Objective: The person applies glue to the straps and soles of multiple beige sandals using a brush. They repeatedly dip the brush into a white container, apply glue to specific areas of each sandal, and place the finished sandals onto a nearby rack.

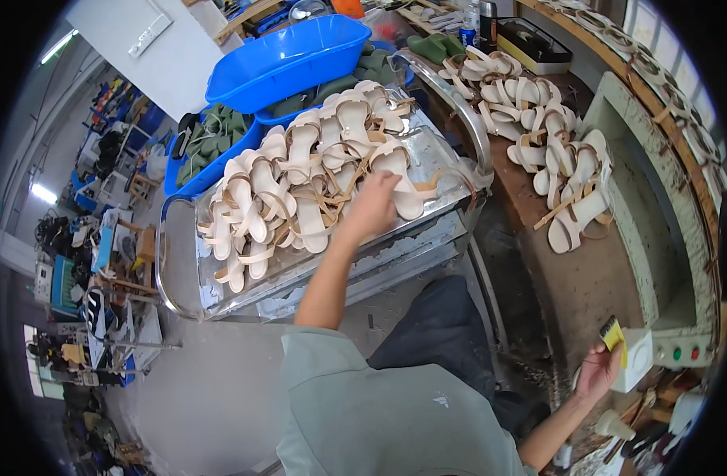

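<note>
Cream leather is what the fingers of the left hand (371,208) come down on: they are curled together over one sandal (397,176) at the near end of a heap of pale strappy sandals (300,186), though whether they have actually closed around it cannot be told from this angle. That heap fills a shiny metal cart tray (181,305), which stands on the floor just left of the person's dark trouser leg. The left arm runs bare from a grey-green sleeve (332,361) up to the tray. The right hand (597,369) sits low at the right, its fingers clamped on a small brush with a yellow handle (613,335), held just beside a white box (637,357) that carries a red and a green button on its side. Beyond that hand a brown worktop (585,293) stretches away, and on its far part lies a second pile of the same cream sandals (550,139), well apart from the tray. Behind the tray are blue plastic tubs (288,59), the top one tilted, the lower ones filled with dark green soles (213,135). Along the right rim a curved rack holds a row of sandal straps (665,87). Cluttered benches and machines lie far off at the left.
</note>
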A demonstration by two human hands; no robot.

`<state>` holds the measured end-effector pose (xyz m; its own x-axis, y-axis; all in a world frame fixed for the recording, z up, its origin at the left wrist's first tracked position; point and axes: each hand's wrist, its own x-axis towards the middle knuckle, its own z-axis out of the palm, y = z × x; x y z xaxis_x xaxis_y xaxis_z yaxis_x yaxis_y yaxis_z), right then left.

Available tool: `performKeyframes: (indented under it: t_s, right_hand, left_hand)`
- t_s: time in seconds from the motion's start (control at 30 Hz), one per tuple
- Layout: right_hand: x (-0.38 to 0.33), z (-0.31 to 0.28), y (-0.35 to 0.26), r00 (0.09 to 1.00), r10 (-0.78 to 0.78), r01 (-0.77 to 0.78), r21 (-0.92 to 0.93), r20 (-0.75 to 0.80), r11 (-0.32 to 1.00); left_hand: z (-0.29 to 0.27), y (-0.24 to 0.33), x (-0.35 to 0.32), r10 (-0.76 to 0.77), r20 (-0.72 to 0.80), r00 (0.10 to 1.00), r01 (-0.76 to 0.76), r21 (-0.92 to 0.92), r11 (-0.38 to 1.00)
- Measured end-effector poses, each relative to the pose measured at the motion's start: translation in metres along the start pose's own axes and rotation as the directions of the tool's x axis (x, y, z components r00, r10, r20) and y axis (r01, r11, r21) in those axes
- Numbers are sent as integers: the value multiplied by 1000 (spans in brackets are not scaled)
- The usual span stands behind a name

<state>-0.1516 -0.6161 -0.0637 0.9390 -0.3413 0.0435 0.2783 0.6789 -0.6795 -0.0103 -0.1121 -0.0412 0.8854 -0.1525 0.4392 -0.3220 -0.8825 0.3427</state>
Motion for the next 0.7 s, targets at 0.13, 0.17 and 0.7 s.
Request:
performKeyframes:
  t_s: [0.13, 0.17, 0.7]
  right_hand:
    - [-48, 15, 27, 992, 36, -38, 22, 119, 999]
    - [-59, 23, 28, 988, 23, -21, -17, 152, 1000]
    - [-138, 82, 21, 971, -237, 226, -411, 24, 883]
  left_hand:
    - [4, -49, 14, 233, 232, 945, -265, 117, 957]
    - [6, -45, 14, 180, 146, 973, -174, -48, 983]
    - [29, 43, 7, 280, -4, 960, -267, -320, 909]
